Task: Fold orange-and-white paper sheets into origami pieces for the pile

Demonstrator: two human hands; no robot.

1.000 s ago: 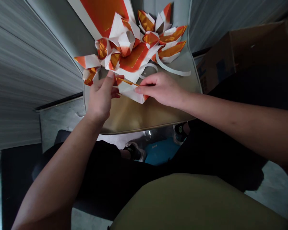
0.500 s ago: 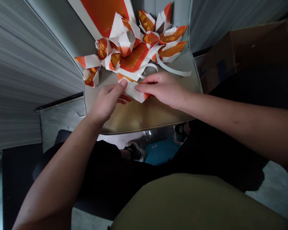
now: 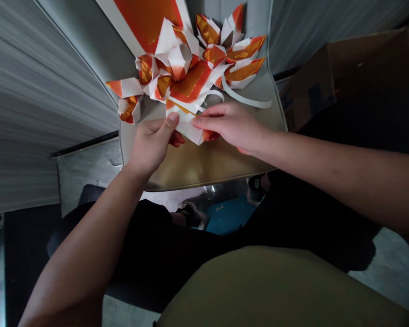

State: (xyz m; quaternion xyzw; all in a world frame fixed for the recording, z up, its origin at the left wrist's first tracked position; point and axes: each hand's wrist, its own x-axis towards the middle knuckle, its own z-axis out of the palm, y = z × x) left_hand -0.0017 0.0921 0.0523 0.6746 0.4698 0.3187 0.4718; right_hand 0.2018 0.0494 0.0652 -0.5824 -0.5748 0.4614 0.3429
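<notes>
A partly folded sheet of white, orange and gold paper [image 3: 187, 125] lies on a small tan stool top [image 3: 204, 159] in front of my knees. My left hand [image 3: 153, 143] pinches its left edge, thumb on top and fingers underneath. My right hand [image 3: 230, 125] presses on its right side with the fingers closed over the fold. Just beyond the hands lies a heap of finished folded paper pieces [image 3: 191, 63] in the same colours.
A flat stack of orange and white sheets [image 3: 143, 18] sits at the far end. A white paper strip [image 3: 241, 97] curls by the right hand. A cardboard box [image 3: 344, 77] stands at the right. Corrugated grey walls flank both sides; my dark-clad legs and feet are below.
My left hand moved from lifting the paper's left flap to laying it flat, then pinching its edge. The right hand stayed on the paper, shifting slightly.
</notes>
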